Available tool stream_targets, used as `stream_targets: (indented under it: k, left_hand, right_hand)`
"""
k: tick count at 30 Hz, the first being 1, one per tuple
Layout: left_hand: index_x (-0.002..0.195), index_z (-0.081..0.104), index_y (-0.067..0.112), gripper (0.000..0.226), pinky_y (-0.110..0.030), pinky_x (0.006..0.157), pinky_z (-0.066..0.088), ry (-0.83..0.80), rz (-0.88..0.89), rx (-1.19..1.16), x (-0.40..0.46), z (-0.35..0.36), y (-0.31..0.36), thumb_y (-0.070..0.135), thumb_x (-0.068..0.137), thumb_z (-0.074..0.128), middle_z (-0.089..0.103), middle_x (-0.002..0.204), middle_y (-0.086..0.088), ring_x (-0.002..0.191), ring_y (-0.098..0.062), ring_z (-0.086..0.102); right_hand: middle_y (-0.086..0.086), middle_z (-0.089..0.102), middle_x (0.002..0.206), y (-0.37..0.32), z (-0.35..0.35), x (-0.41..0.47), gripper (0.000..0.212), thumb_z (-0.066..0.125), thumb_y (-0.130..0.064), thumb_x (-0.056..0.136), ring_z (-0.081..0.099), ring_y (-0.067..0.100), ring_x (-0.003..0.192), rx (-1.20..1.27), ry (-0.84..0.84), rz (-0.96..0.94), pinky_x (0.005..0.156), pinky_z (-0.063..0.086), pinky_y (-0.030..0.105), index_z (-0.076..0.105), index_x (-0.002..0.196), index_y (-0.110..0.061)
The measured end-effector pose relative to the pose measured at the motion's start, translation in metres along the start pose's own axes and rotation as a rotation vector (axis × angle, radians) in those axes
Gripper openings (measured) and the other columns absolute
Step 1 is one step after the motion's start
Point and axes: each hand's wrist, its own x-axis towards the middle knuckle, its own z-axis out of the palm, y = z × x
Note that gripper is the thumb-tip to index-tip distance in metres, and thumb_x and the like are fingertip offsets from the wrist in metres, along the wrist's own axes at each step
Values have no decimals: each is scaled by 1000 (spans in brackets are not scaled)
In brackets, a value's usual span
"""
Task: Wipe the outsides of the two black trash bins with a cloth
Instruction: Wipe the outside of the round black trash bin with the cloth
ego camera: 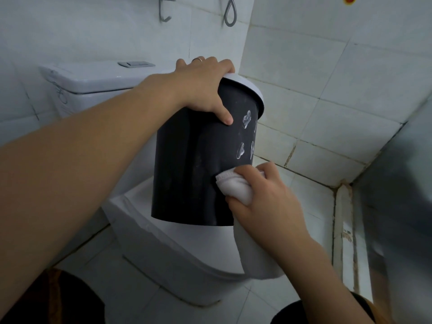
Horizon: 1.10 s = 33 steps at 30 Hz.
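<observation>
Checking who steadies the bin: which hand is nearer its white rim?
Left. The left hand grips the black trash bin at its white rim; the right hand presses the white cloth against the lower wall, well below.

One black bin (187,164), one cloth (236,189), two wall hooks (230,12).

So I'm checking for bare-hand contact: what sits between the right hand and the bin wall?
The white cloth, bunched under the right hand, is pressed against the black bin. The head view shows it.
</observation>
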Motion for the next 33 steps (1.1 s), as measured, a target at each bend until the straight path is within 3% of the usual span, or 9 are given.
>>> stream_targets:
  k: [4, 7, 10, 19, 24, 28, 33]
  left_hand:
    - [140, 36, 31, 101, -50, 105, 27, -4, -5, -3, 0, -1, -2, 64, 57, 83, 46, 135, -1, 131, -28, 37]
    - [140, 36, 31, 101, -49, 105, 27, -5, -10, -5, -2, -1, -5, 64, 57, 83, 46, 134, -1, 131, -28, 38]
    - [140, 36, 31, 101, -49, 103, 27, -6, -5, -5, -1, -1, -4, 64, 57, 83, 47, 133, 0, 130, -28, 38]
    - [140, 36, 29, 102, -49, 102, 27, -10, -4, 18, 1, -1, 0, 65, 57, 82, 46, 134, -2, 130, -29, 38]
    - [142, 34, 30, 103, -50, 104, 27, -15, -5, 22, 0, -1, -3, 65, 58, 82, 46, 136, -2, 132, -29, 38]
    - [141, 34, 30, 103, -49, 103, 27, -17, 2, 15, 1, -1, -3, 66, 58, 82, 46, 135, -1, 131, -28, 38]
    - [141, 34, 30, 102, -50, 103, 27, -14, 12, 29, 1, -2, 0, 66, 57, 82, 45, 135, -2, 131, -29, 38]
  right_hand:
    - [-6, 46, 105, -6, 3, 4, 32, 63, -38, 78, 51, 19, 75, -34, 15, -17, 52, 34, 26, 56, 110, -38]
    - [-7, 48, 99, -3, 8, -13, 33, 67, -35, 73, 42, 15, 66, -20, -7, -24, 47, 20, 12, 58, 104, -37]
    - [-10, 47, 98, 1, 10, -27, 32, 65, -37, 72, 40, 12, 64, -23, -63, -17, 48, 17, 9, 56, 103, -40]
    - [-4, 44, 106, -11, -1, 20, 29, 61, -40, 81, 54, 23, 80, 14, 26, -9, 60, 46, 33, 55, 109, -37]
    - [-5, 45, 102, -10, 5, 1, 31, 64, -37, 78, 51, 20, 72, -12, 16, -35, 50, 35, 26, 56, 108, -37]
    - [-9, 46, 103, -4, 6, -17, 32, 63, -40, 77, 44, 15, 69, -9, -47, -44, 49, 21, 12, 57, 108, -42]
    - [-6, 46, 107, -6, 3, 11, 31, 64, -39, 81, 55, 20, 81, 39, 38, -7, 57, 37, 28, 57, 110, -38]
